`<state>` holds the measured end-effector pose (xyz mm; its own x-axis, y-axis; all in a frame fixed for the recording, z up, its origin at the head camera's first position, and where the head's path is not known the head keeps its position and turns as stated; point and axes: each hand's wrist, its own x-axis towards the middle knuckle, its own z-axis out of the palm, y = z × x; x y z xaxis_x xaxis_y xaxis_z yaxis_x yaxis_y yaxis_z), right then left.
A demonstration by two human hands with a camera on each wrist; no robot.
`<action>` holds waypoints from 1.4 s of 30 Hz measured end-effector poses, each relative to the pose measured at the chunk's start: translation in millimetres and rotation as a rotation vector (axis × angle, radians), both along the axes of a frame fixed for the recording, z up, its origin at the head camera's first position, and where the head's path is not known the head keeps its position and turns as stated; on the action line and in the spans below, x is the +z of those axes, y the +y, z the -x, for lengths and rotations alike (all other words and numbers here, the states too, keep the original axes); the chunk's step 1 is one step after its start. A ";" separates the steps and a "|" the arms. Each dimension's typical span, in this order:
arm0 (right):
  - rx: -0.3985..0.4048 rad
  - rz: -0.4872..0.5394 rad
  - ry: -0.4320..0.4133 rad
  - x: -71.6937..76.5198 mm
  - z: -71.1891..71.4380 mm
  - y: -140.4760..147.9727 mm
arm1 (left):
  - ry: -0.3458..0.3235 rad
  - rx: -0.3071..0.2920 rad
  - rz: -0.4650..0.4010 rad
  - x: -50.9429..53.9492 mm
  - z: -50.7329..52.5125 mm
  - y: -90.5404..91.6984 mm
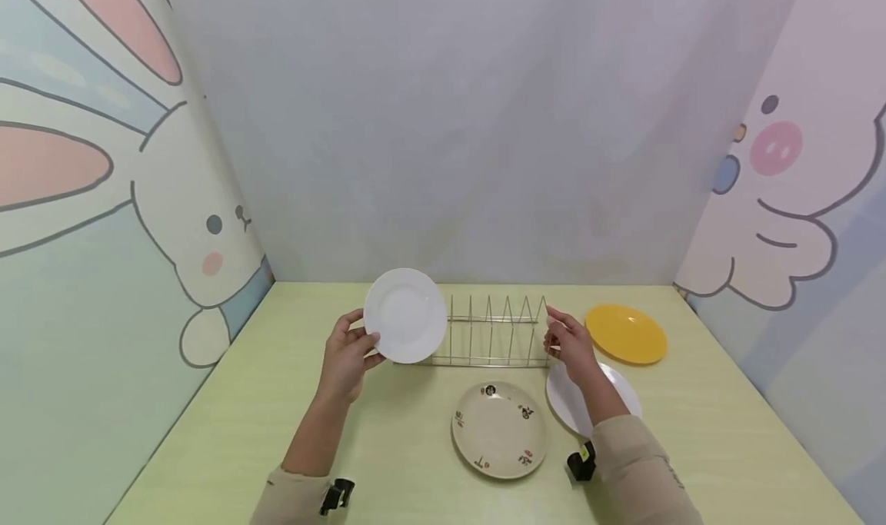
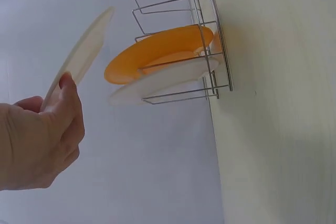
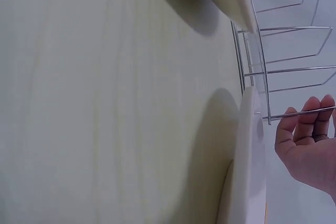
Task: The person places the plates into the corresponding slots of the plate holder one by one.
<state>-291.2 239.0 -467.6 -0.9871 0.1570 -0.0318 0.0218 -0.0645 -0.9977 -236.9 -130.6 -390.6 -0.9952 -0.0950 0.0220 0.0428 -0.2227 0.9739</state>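
Two beige sleeves (image 1: 644,471) come in from the near side of the desk (image 1: 408,440), and I count one black device (image 1: 337,496) at each wrist. Nearest of the plates is one patterned plate (image 1: 498,433), lying midway between the desk's side edges. One white plate (image 1: 566,397) lies just to its right, partly under my right forearm. Farther up, my left hand (image 1: 348,352) pinches one raised plate (image 1: 404,316), also white, by its lower left rim, thumb on the face and fingers behind; it is clear of the desk, in front of the left end of one wire rack (image 1: 477,366). My right hand (image 1: 571,346) has its fingers curled round the rack's right end wire. Two plates stand in the rack's left end: one racked white plate (image 2: 163,82) outermost, one racked orange plate (image 2: 157,53) beside it. One orange plate (image 1: 626,334) lies toward the desk's far right corner. That makes six plates. Behind the far edge rises one pale wall (image 1: 450,141).
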 end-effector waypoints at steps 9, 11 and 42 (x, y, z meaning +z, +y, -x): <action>0.001 -0.002 0.005 -2.1 0.9 0.9 | 0.063 0.070 -0.032 -0.9 4.3 24.3; 0.003 -0.004 0.009 -2.7 1.6 0.9 | 0.069 0.084 -0.053 -1.0 5.8 29.9; 0.006 0.031 0.026 -3.6 2.3 -0.2 | 0.151 0.249 0.001 -36.2 26.8 82.5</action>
<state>-293.5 238.8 -471.2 -0.9886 0.1501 -0.0110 -0.0034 -0.0949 -0.9955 -263.8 -48.1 -426.8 -0.9268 -0.3355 0.1686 0.2407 -0.1862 0.9526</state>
